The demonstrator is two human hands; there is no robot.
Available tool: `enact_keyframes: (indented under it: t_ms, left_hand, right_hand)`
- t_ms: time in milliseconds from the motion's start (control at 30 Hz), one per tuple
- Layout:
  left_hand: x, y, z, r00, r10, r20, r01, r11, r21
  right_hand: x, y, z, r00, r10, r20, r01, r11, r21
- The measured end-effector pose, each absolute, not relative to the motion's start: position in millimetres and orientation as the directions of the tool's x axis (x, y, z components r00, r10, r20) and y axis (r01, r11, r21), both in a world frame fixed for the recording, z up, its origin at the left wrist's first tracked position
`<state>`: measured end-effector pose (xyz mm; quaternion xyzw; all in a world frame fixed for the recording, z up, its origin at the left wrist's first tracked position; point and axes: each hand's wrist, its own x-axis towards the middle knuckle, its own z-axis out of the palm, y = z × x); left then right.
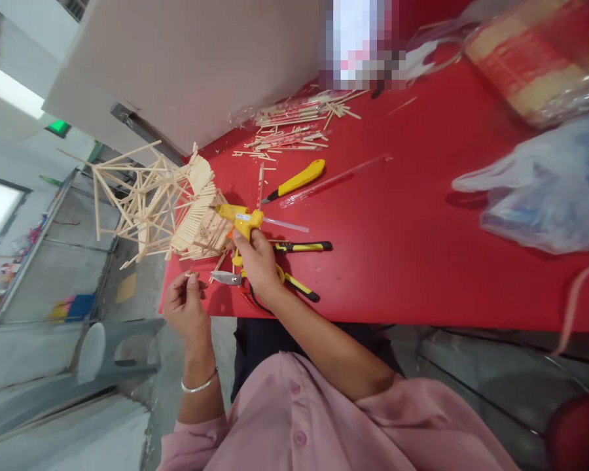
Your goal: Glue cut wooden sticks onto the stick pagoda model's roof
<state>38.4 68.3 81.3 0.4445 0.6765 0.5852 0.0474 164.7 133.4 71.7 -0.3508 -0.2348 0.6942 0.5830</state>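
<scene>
My right hand point(261, 265) is wrapped round the handle of a yellow glue gun point(245, 221), with a clear glue stick point(287, 226) poking out of its back. The nozzle points left, at the model of thin wooden sticks point(201, 216) standing at the table's left end. Below that model, my left hand point(186, 302) pinches a tiny pale piece, seemingly a bit of wooden stick point(190, 275). Between the hands lies a silver blade point(226, 278), partly hidden by my right hand. Beside the right hand rest black-and-yellow tool handles point(304, 247).
On the red table point(397, 261) lie a yellow utility knife point(299, 178), a long clear glue stick point(336, 180) and packs of wooden sticks point(294, 137). A white plastic bag point(544, 190) and a red-and-yellow package point(535, 59) stand at the right. A grey chair point(122, 347) is at the left.
</scene>
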Motion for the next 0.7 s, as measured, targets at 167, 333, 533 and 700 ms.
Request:
enact_keyframes:
  t_ms: [167,333,533,700]
  left_hand:
    - [53.5,78.8,90.4,-0.564,0.658,0.499,0.585,-0.108,0.804]
    - [59.3,80.5,86.8,-0.567,0.645,0.513,0.578,-0.132,0.805]
    - [51.0,74.1,77.7,-0.584,0.671,0.457,0.536,-0.104,0.838]
    - [39.0,73.0,72.3,-0.623,0.639,0.451,0.501,-0.117,0.858]
  right_hand:
    - [171.2,128.4,72.3,-0.278,0.954,-0.113,-0.607,-0.266,-0.749]
    - [181.0,123.6,62.0,-0.216,0.954,-0.209,-0.600,-0.298,-0.742]
    - [177.6,128.1,63.4,-0.107,0.954,-0.278,-0.615,-0.284,-0.736]
    - [182.9,125.9,67.7,-0.244,0.946,-0.214,-0.538,-0.316,-0.782]
